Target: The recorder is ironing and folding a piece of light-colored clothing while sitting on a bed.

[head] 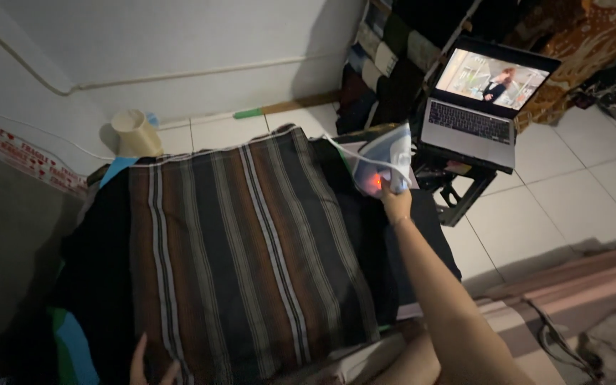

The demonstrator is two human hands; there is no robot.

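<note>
Striped cloth [244, 249], brown and dark with pale lines, lies spread flat between our two hands, filling the board from the near edge to the far one. Our left hand [150, 367] rests at the cloth's near left corner, fingers spread and loose on the fabric, grasping nothing. Our right hand [396, 202] is beyond the cloth's far right corner, arm stretched out, fingers closed around the handle of a pale blue iron [383, 167] whose orange light glows just above the knuckles. The iron is off the striped cloth, over dark fabric [386, 249] beside it, with its white cord [344, 146] trailing back toward the cloth. Past the right hand, an open laptop [483, 103] sits on a low stand. Beyond the left hand, well apart, a cream cup [135, 133] lies on the tiled floor [572, 192] by the wall.
</note>
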